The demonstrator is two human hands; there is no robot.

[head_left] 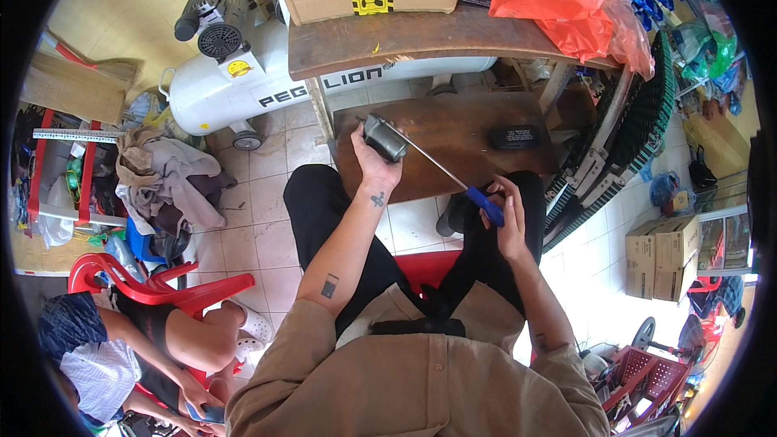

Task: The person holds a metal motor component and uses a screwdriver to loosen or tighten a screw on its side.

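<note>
Screwdriver [484,201] with a blue handle sits in your right grip [508,226], which is closed about that handle, its shaft reaching toward your left grip [377,160]. That one is clamped on a dark grey part [385,139], beside the shaft's far end. Past your right grip, a black case [515,137] lies on the brown desk [461,117].

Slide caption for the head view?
Left hand grips a dark boxy part; right hand points a long blue-handled metal screwdriver at it.
</note>
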